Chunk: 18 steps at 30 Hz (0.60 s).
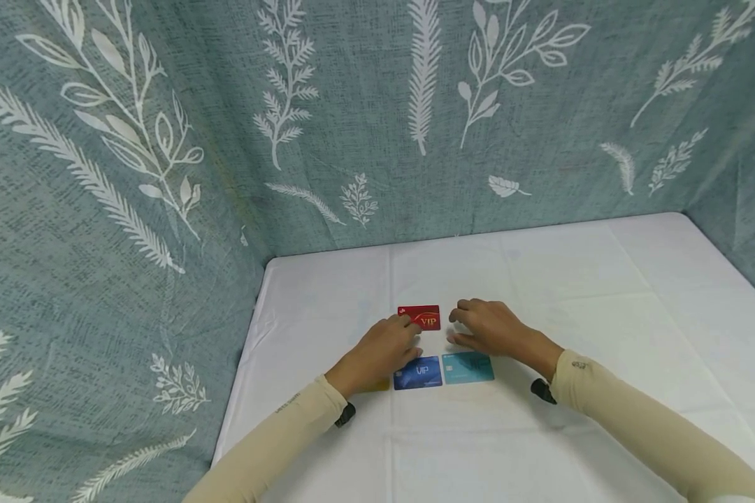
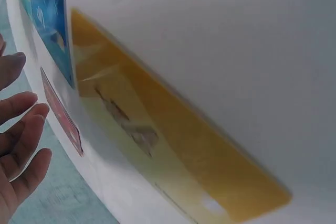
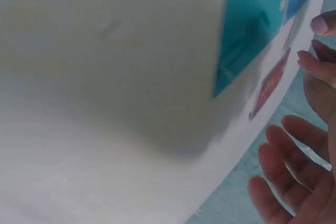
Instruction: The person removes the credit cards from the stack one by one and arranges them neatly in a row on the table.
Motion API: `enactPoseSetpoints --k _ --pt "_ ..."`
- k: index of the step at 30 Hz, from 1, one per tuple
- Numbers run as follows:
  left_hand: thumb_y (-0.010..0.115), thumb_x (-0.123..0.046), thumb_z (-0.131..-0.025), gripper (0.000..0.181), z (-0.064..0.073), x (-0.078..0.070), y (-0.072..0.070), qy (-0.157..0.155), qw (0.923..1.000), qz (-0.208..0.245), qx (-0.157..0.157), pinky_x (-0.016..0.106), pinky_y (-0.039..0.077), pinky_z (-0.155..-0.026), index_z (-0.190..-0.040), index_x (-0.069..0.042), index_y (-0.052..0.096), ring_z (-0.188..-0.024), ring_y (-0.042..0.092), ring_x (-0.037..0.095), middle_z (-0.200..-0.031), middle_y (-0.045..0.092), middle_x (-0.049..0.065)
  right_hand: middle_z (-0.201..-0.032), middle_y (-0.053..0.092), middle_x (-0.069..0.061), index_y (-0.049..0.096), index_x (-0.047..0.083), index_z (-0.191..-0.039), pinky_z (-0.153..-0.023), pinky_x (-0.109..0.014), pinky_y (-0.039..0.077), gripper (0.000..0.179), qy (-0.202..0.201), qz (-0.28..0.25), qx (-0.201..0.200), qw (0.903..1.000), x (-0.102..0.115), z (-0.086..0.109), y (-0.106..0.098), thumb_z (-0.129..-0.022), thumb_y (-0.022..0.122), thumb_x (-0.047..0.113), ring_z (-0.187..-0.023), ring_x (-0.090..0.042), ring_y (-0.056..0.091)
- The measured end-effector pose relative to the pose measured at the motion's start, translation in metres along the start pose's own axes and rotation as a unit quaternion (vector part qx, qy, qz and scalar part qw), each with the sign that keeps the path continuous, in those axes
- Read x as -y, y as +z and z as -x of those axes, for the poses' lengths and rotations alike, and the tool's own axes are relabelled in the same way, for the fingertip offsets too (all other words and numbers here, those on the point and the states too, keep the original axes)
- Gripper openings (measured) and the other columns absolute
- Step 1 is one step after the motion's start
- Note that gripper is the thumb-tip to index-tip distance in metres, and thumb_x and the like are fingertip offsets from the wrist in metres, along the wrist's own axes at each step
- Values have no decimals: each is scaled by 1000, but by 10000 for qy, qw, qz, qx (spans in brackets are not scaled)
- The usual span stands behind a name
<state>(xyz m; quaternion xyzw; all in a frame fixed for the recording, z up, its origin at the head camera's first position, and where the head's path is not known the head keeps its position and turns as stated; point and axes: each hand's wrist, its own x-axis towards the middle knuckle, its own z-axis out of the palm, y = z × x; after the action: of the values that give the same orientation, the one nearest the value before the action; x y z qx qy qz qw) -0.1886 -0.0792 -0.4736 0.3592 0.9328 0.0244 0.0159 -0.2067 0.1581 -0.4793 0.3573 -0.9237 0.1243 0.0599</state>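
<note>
Lying near left fingers (image 2: 32, 173): red card (image 1: 429, 321)

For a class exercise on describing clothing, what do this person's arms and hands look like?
The left sleeve and right sleeve are beige, reaching the wrists. Near the cuffs, small dark lettering marks the left, a small emblem the right. A black object shows under each wrist. The left hand and right hand wear no gloves.

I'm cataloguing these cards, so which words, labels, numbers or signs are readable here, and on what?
"VIP": red card
"VIP": blue card
Too blurred to read: markings on the teal card and yellow card.
Too small: other print on the red and blue cards, and marks on the left sleeve and right sleeve.
</note>
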Motion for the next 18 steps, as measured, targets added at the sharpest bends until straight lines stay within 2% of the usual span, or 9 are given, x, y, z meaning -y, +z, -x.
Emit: enactPoseSetpoints --k 10,14,18 --pt "67 -39 -87 44 -6 13 -6 -423 9982 425 49 31 48 -89 -121 -12 61 -94 55 15 -110 61 3 -100 66 -5 68 10 -109 -71 -34 54 45 110 83 118 9998 -1 -28 3 -79 74 42 -85 -19 62" --pt "68 -38 -86 45 -8 22 -5 -665 9969 428 45 29 48 -85 -121 -11 61 -90 52 13 -105 59 2 -100 65 -4 68 10 -110 -73 -35 53 49 192 55 314 9993 0 -38 5 -77 74 46 -86 -19 61" --pt "68 -38 -86 45 -11 29 -4 -764 9966 308 63 29 47 -83 -120 -9 61 -88 51 14 -104 58 3 -95 63 -2 68 11 -108 -71 -33 53 50 182 114 405 9989 0 -44 8 -76 75 48 -82 -16 58"
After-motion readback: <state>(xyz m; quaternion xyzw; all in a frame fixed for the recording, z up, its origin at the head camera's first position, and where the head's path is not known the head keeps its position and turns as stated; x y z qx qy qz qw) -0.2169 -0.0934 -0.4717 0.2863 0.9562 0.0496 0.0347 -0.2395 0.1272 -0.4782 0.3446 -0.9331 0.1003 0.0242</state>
